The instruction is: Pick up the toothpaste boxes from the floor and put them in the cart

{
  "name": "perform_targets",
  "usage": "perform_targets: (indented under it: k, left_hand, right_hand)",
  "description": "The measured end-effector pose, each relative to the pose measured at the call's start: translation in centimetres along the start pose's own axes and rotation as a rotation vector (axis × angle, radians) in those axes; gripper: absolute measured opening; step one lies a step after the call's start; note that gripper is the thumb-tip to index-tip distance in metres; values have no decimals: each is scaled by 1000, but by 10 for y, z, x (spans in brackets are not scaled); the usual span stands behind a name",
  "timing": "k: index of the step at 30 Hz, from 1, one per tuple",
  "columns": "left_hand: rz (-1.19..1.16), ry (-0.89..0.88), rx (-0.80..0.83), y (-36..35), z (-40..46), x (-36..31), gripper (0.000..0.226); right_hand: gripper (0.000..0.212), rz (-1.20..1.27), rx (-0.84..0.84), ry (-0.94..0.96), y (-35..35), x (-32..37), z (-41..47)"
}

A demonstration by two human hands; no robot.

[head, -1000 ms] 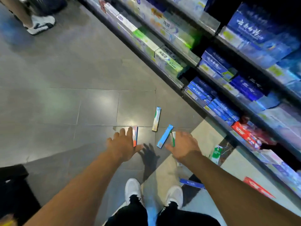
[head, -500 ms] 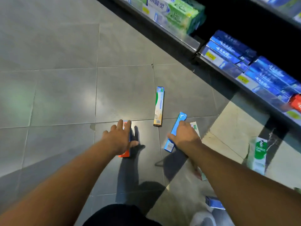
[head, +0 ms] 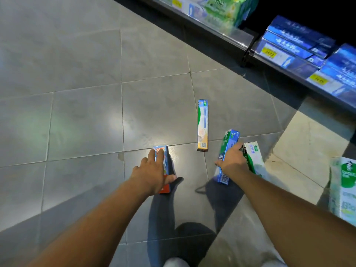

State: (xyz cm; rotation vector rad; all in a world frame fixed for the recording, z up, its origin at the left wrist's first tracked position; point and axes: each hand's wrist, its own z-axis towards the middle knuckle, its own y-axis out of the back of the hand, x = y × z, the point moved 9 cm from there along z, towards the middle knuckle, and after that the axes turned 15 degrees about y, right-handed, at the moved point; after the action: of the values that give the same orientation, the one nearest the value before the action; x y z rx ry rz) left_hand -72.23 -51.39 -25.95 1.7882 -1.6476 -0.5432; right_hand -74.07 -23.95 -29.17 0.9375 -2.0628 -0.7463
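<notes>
Toothpaste boxes lie scattered on the grey tiled floor (head: 81,116) in front of a shop shelf. The red and blue box (head: 163,166) lies flat under the left hand (head: 152,174), whose fingers are spread over its top with the thumb against its right side; whether it is gripped or only pressed cannot be told. The right hand (head: 232,160) is closed around the blue and green box (head: 228,143), which is tilted, its far end raised off the floor. Just beside that hand, touching it on the right, lies a white and green box (head: 253,157). Between the two hands and a little farther out, a long yellow and blue box (head: 203,126) lies flat, untouched. Near the right edge is a larger white and green pack (head: 343,187). The low shelf (head: 246,45) runs across the top right, stocked with dark blue boxes (head: 289,43) and pale green packs (head: 225,10).
</notes>
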Motion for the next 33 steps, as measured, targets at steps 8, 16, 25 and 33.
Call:
perform_targets:
  k: [8,16,25,33]
  left_hand:
    - [-255,75,-31,11,18,3,100]
    - [-447,307,129,-29,41,3,95]
    - [-746,349,267,-30,36,5,67]
    - [-1135,157,336,150,-106,18,36]
  right_hand:
    - [41,482,187,91,36,9,-14]
    - [38,512,269,180,77,31,-32]
    - [42,387,255,161,84,17,-33]
    - [43,487,292,122,167,70,-117]
